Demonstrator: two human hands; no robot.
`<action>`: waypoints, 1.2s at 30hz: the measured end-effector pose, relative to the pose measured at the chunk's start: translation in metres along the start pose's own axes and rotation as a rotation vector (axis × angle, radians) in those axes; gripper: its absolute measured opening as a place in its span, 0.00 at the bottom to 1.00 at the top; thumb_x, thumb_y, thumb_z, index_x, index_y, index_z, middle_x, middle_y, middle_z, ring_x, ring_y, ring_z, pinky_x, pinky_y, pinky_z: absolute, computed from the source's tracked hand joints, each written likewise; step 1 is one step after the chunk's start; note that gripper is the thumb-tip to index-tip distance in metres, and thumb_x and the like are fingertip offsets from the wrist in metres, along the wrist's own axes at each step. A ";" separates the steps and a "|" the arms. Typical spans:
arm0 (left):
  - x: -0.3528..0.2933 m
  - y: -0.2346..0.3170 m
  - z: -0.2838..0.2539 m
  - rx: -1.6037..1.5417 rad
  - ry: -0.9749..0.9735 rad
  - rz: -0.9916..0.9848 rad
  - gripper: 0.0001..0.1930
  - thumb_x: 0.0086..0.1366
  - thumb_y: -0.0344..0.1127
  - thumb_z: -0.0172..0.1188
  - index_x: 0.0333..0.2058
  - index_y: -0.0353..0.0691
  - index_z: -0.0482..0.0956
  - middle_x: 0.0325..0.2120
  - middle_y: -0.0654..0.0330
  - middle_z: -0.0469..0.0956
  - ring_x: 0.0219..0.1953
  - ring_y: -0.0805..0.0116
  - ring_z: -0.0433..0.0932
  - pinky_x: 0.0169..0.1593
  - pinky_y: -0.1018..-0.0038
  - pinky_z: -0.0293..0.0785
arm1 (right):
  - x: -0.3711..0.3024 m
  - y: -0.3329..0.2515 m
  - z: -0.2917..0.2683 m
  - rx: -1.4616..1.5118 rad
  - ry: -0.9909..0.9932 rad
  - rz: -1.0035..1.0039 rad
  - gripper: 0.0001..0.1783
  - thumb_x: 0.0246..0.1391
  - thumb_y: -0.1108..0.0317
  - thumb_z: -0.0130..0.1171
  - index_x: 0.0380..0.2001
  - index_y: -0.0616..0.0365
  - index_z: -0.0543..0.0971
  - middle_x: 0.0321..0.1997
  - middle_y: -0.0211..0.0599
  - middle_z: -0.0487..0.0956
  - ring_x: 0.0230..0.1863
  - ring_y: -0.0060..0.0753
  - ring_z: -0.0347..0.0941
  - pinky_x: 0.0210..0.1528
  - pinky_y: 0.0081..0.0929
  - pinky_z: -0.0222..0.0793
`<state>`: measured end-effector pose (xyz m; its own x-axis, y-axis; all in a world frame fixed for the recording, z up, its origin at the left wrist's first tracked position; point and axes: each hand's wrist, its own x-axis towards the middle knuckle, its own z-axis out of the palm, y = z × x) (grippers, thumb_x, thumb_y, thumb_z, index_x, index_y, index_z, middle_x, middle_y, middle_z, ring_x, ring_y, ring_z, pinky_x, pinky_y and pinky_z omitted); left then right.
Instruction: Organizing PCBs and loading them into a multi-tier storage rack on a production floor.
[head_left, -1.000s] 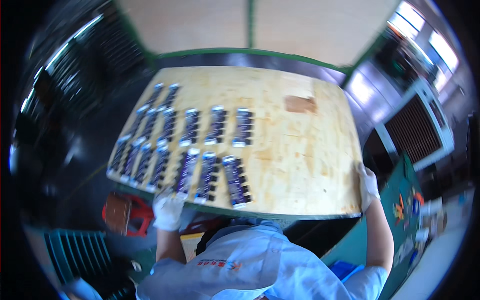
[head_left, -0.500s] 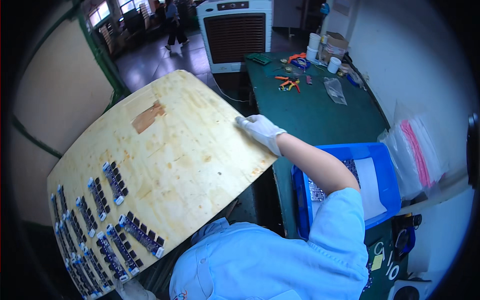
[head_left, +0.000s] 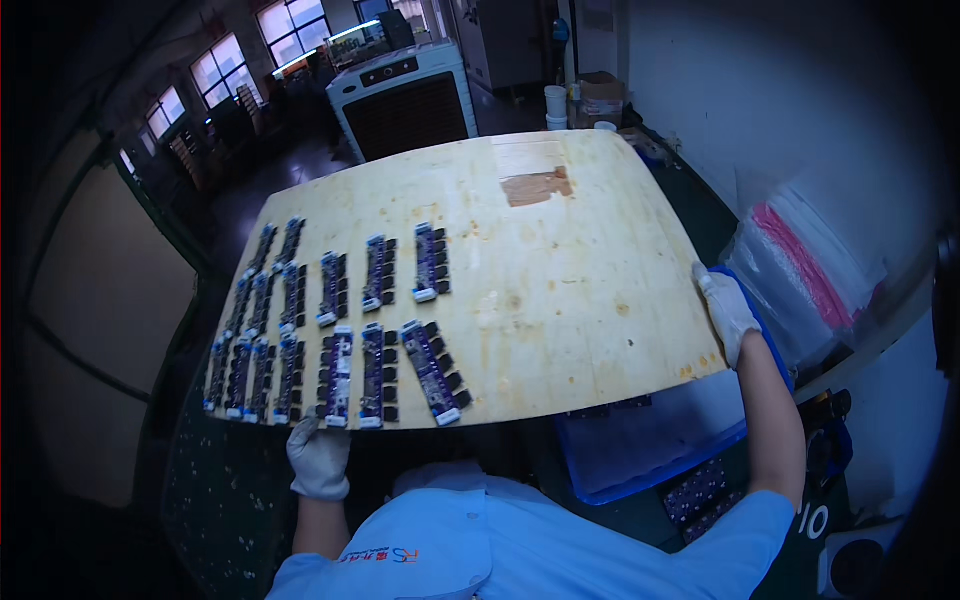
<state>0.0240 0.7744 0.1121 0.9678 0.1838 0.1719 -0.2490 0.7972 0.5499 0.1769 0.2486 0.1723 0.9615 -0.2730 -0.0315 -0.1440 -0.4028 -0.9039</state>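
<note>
Windows (head_left: 293,30) are glowing at the far end of a dim room. Gloved in white, the left hand (head_left: 319,458) is closing on the near edge of a wooden panel (head_left: 560,300), just below the circuit boards (head_left: 379,375). Its grip under the wood is hidden. Likewise gloved, the right hand (head_left: 727,312) is gripping the panel's right edge. Between the hands, the panel is lying flat-side up, and the circuit boards are resting in rows over its left half, the rightmost one in the near row tilting. A brown patch (head_left: 537,187) is showing near the far edge. Below the panel's near right corner, a blue bin (head_left: 600,494) is peeking out. Plastic bags (head_left: 800,260) are leaning by the wall at right. Beyond the panel, a cooler (head_left: 415,110) is standing left of a cardboard box (head_left: 602,95).
</note>
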 end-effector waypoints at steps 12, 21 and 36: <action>0.021 0.061 -0.060 -0.319 -0.211 -0.324 0.23 0.63 0.28 0.41 0.57 0.26 0.60 0.56 0.46 0.66 0.60 0.53 0.64 0.66 0.53 0.53 | -0.120 0.034 0.001 -0.382 0.342 -0.188 0.34 0.63 0.44 0.42 0.25 0.71 0.76 0.25 0.53 0.75 0.26 0.45 0.68 0.33 0.39 0.63; 0.045 0.041 -0.075 -0.270 -0.025 -0.414 0.28 0.59 0.23 0.42 0.61 0.30 0.54 0.59 0.47 0.63 0.61 0.52 0.62 0.66 0.53 0.51 | -0.067 0.022 0.033 -0.317 0.342 -0.101 0.30 0.63 0.48 0.46 0.29 0.70 0.77 0.29 0.51 0.79 0.29 0.39 0.73 0.34 0.39 0.65; 0.041 0.023 -0.063 -0.261 0.358 -0.350 0.36 0.49 0.14 0.42 0.61 0.38 0.57 0.56 0.47 0.65 0.58 0.49 0.65 0.62 0.46 0.58 | 0.036 0.052 0.078 -0.268 0.189 -0.024 0.31 0.62 0.47 0.45 0.36 0.72 0.77 0.36 0.59 0.78 0.39 0.56 0.74 0.44 0.39 0.68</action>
<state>0.0600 0.8363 0.0799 0.9543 0.0298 -0.2973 0.0625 0.9530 0.2964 0.2219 0.2858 0.0915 0.9085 -0.4079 0.0906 -0.2025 -0.6196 -0.7584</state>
